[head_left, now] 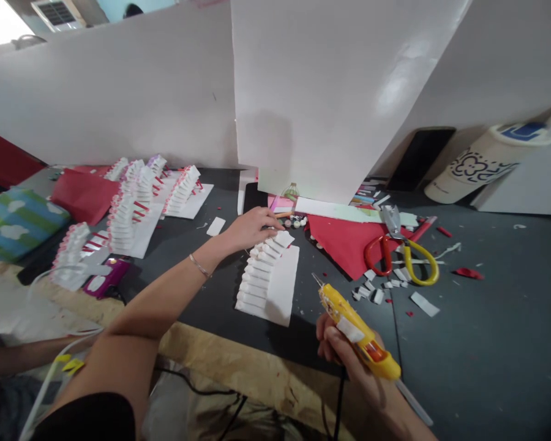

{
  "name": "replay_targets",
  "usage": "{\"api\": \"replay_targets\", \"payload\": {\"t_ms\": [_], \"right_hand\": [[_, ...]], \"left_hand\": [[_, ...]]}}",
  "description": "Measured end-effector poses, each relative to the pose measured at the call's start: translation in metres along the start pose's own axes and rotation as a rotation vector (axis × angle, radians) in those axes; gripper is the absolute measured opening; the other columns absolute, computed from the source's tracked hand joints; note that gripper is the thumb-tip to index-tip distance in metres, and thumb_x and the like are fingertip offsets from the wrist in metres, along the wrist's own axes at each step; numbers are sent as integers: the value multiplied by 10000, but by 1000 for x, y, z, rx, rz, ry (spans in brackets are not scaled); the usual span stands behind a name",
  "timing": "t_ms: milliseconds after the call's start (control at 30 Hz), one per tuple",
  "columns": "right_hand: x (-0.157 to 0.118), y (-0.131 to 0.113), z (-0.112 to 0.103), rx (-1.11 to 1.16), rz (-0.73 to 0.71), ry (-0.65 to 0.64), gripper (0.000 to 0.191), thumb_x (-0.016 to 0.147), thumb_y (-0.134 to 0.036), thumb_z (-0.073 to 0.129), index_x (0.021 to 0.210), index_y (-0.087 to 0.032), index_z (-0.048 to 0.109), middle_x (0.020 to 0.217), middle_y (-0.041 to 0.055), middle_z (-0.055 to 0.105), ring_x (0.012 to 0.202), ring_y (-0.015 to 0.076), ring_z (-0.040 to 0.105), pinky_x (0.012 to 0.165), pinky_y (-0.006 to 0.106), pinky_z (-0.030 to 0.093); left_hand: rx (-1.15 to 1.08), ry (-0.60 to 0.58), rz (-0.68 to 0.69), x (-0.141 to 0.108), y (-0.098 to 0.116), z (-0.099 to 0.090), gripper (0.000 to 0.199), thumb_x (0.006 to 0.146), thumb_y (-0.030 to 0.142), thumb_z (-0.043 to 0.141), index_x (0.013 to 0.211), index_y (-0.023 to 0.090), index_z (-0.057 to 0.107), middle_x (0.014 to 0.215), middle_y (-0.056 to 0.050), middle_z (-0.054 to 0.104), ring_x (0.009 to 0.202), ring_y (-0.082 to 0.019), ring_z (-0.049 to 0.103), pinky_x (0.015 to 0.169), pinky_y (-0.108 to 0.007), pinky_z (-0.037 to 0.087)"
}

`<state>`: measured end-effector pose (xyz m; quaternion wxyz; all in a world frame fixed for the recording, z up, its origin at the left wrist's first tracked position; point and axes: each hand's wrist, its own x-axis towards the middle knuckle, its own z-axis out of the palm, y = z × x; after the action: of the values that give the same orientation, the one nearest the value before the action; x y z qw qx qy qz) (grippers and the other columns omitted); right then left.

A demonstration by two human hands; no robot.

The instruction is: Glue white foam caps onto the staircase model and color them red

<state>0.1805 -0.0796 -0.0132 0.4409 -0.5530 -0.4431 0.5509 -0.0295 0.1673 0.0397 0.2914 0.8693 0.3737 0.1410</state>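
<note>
My right hand (337,343) is wrapped round a yellow hot glue gun (356,327), its metal nozzle pointing up and left. A clear glue stick (413,401) sticks out of the gun's back end. Across the table my left hand (257,225) reaches over the far end of a white card piece (282,291), fingers stretched out and touching its top strip. A row of white folded strips (254,285) with thin grey lines runs along the card's left side. Several small round beads (294,223) lie just beyond my left fingertips.
Finished-looking white ridged pieces (122,223) stand on the left beside a purple device (106,277). Scissors (399,245) with red and yellow handles lie on red paper (344,242) among white scraps. A phone (420,159) and a white cup (482,162) stand against the white panel.
</note>
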Motion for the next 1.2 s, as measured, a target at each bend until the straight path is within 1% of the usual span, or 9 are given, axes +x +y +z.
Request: {"api": "replay_targets", "payload": {"t_ms": [300,400,533,633,700,800,900,1000,1200], "right_hand": [[-1,-3,1,29,-10,30,530,830,-718,658,704,-203,645,596,20,614,507,153,595,500,255,497],[-2,-5,2,44,-19,17,517,829,-706,672,712,-203,656,585,12,605,501,150,589,504,256,503],[1,2,3,121,-20,98,475,825,-669,715,720,-209,663,612,11,621,546,153,595,544,265,514],[10,13,4,267,-47,153,421,827,-629,750,730,-227,673,744,29,696,713,185,669,719,313,584],[19,20,5,393,-41,195,384,808,-608,790,758,-241,688,845,36,745,846,211,717,854,368,604],[34,28,9,544,1,229,409,741,-612,853,731,-237,689,931,62,780,1017,265,739,969,455,598],[47,33,14,606,54,269,452,681,-639,885,712,-232,690,1043,86,796,1099,303,733,936,472,620],[56,37,17,633,70,279,454,680,-645,883,737,-236,694,1096,82,799,1126,305,736,932,452,629],[65,34,19,644,15,281,445,677,-638,885,748,-253,673,1134,52,803,1135,311,740,870,445,650]], "left_hand": [[115,-7,-34,-1,3,3,197,883,268,605,980,225,771,1067,-102,714,1059,-261,633,930,-376,468],[60,61,-58,-5,4,-3,229,880,281,622,1055,209,753,1124,-105,710,1028,-239,649,896,-356,495],[-201,278,-202,-28,-5,-6,266,923,301,588,1130,195,719,1092,-102,738,981,-215,679,874,-346,528],[-477,426,-370,-56,-16,9,286,924,398,623,1098,186,706,1095,-103,746,973,-216,689,871,-359,555],[-663,438,-452,-74,-20,25,324,907,426,664,1106,172,697,1163,-122,733,1017,-221,689,907,-374,557],[-876,371,-534,-94,-21,47,344,924,406,673,1167,162,688,1215,-140,724,1079,-219,679,957,-371,534],[-1016,326,-566,-105,-18,59,337,934,388,678,1185,164,696,1212,-136,728,1065,-207,671,940,-348,527],[-1161,319,-541,-109,-16,65,318,916,395,707,1141,170,713,1191,-129,732,1019,-204,670,891,-340,541],[-1229,420,-528,-108,-16,75,188,929,287,686,1073,168,701,1114,-94,721,917,-158,661,841,-302,542]]}}
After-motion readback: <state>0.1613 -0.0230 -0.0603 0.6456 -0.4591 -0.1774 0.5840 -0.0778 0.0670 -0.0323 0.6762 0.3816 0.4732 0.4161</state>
